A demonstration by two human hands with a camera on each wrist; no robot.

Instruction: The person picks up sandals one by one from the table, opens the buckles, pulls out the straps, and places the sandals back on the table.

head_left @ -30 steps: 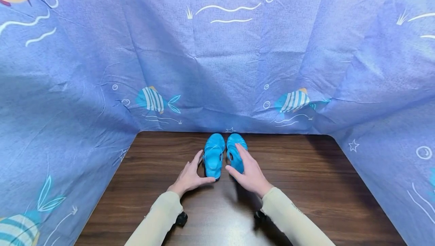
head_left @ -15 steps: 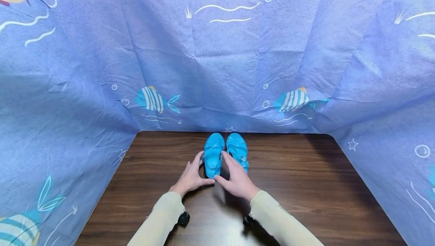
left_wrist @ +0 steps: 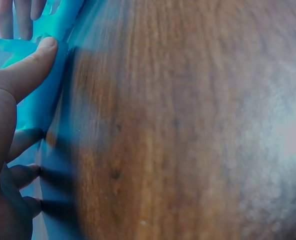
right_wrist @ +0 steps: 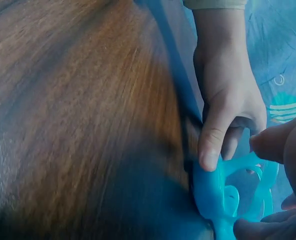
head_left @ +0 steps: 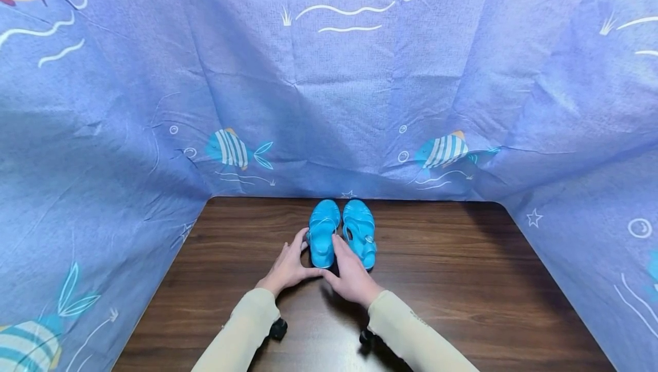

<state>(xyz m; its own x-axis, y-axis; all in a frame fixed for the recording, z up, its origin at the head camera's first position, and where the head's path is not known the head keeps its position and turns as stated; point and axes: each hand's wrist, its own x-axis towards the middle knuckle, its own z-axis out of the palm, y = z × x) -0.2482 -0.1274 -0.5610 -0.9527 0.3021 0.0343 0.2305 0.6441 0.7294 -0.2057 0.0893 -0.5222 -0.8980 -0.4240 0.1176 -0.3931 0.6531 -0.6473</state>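
Two blue sandals lie side by side near the far table edge, toes pointing away. At the left sandal (head_left: 323, 234), my left hand (head_left: 288, 269) has its fingers along the outer side and its thumb at the heel. My right hand (head_left: 353, 276) reaches in from the other side, fingers along the inner edge, thumb tip close to the left thumb. The left wrist view has the left thumb on the heel of the blue sandal (left_wrist: 38, 107). In the right wrist view, right fingertips are at its strap. The right sandal (head_left: 360, 220) stands free, with a buckle on its strap.
The dark wood-grain table (head_left: 452, 280) carries the sandals. A blue cloth (head_left: 339, 103) printed with fish, stars and bubbles hangs behind and along both sides. A black wrist-worn device (head_left: 278, 330) sits below the left sleeve.
My right hand has moved left, from over the right sandal to the inner side and heel of the left one. My left hand has stayed almost in place.
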